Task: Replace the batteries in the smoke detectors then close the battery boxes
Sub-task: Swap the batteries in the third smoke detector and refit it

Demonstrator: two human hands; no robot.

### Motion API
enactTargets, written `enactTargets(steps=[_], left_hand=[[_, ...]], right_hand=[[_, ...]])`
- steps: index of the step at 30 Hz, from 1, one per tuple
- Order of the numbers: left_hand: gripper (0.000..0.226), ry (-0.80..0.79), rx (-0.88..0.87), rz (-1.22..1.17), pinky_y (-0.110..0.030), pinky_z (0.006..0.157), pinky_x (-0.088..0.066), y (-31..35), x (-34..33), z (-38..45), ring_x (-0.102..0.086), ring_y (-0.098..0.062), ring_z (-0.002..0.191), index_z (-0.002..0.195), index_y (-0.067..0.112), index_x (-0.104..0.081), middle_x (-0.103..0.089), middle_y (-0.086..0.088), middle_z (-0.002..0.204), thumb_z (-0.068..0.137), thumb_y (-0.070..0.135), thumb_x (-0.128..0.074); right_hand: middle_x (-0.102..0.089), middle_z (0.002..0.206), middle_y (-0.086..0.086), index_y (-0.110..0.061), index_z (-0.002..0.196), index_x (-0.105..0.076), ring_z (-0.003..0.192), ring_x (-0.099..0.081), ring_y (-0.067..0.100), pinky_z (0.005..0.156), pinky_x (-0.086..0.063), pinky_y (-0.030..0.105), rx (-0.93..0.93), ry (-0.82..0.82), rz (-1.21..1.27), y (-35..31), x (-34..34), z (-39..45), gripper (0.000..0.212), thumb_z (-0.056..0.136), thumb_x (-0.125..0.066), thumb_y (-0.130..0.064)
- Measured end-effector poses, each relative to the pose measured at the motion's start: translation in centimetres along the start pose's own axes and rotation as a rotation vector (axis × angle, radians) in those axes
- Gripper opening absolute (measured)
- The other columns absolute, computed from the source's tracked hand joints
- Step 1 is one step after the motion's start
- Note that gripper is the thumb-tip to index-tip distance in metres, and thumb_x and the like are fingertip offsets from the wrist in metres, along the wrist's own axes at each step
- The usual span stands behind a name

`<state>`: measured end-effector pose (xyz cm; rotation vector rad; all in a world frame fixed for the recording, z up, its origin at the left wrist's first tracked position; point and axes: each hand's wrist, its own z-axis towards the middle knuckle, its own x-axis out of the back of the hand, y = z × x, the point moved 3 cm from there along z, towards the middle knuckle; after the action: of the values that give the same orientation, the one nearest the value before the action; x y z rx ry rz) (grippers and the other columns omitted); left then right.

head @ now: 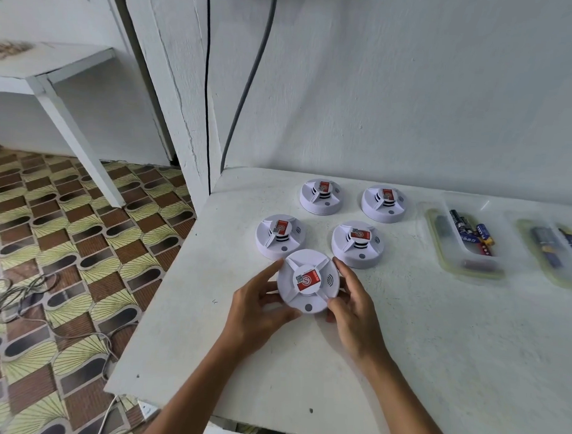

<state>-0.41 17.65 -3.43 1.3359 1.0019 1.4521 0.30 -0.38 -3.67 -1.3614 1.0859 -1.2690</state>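
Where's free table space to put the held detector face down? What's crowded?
Bare table lies right of the right hand, in front of the battery trays, and near the front edge around the forearms. Crowded: the four detectors just behind the held detector, gripped by the left hand too.

A white table [304, 365] with a few dark specks on its top stands against a white painted wall [414, 91], down which a thin black cable [207, 82] and a thicker grey cable [252, 67] run side by side to the table's far left corner. To the left lies a patterned floor [47, 239] in brown, green and black, with loose grey wires [16, 290] trailing across it. At the far left stands another white table [38, 71], one slanted leg reaching the floor.
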Motion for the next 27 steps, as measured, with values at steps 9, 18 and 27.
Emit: enactTargets(steps=[9, 18, 27], left_hand=[[0.081, -0.012, -0.008, -0.006, -0.02, 0.079, -0.055, 0.04, -0.01, 0.04, -0.072, -0.01, 0.092, 0.132, 0.036, -0.05, -0.073, 0.002, 0.106, 0.067, 0.006, -0.086], [0.083, -0.018, -0.004, -0.02, -0.022, 0.08, -0.056, -0.22, -0.01, 0.21, -0.072, -0.012, 0.092, 0.138, 0.024, -0.05, -0.073, 0.0, 0.108, 0.066, 0.01, -0.087], [0.076, -0.013, 0.004, -0.059, -0.024, 0.081, -0.056, 0.39, 0.0, 0.2, -0.072, -0.013, 0.092, 0.127, 0.039, -0.052, -0.073, 0.0, 0.106, 0.062, 0.019, -0.086]], right_hand=[[-0.064, 0.125, -0.01, -0.023, 0.144, -0.042, 0.113, -0.061, 0.003, 0.093, -0.053, 0.028, 0.009, 0.02, -0.047, -0.01, 0.11, -0.03, 0.06, 0.089, -0.054, -0.003], [-0.064, 0.127, -0.008, -0.024, 0.143, -0.043, 0.113, -0.061, 0.005, 0.09, -0.054, 0.029, 0.004, 0.03, -0.034, 0.09, 0.13, 0.02, 0.059, 0.088, -0.056, -0.007], [-0.066, 0.122, -0.01, -0.026, 0.141, -0.046, 0.11, -0.063, 0.006, 0.089, -0.055, 0.035, -0.014, 0.053, -0.033, 0.36, 0.29, 0.25, 0.06, 0.09, -0.055, 0.003]])
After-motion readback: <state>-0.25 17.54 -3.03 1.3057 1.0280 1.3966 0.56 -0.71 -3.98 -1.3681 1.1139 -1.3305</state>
